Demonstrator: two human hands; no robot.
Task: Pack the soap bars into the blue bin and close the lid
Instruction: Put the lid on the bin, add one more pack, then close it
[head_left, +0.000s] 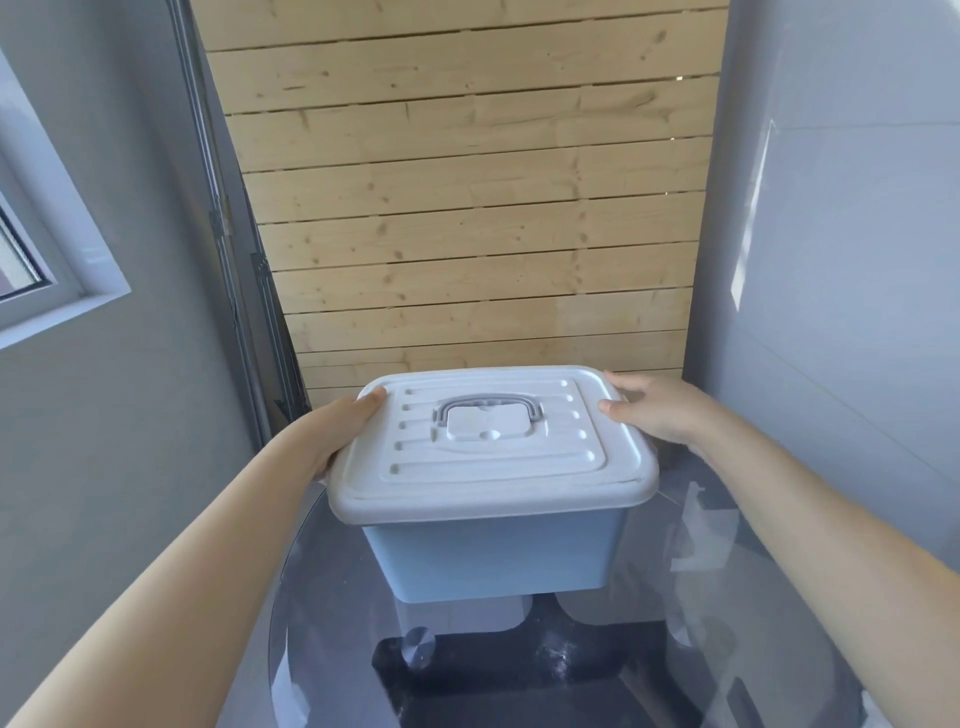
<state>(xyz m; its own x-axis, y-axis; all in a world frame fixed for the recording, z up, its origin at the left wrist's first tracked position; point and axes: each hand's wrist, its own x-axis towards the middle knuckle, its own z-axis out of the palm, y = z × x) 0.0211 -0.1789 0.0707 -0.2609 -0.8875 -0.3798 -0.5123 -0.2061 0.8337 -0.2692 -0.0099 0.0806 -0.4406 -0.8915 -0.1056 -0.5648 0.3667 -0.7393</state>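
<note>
1. Both bare forearms reach in from the bottom corners of the frame and converge toward the middle.
2. The left hand (345, 428) sits left of centre — thumb lying along the top edge of the lid (493, 457), the other fingers hidden below its rim.
3. The right hand (657, 413) sits right of centre, fingers nearly straight, thumb tip touching the lid's right edge — the fingers reach along its far corner.
</note>
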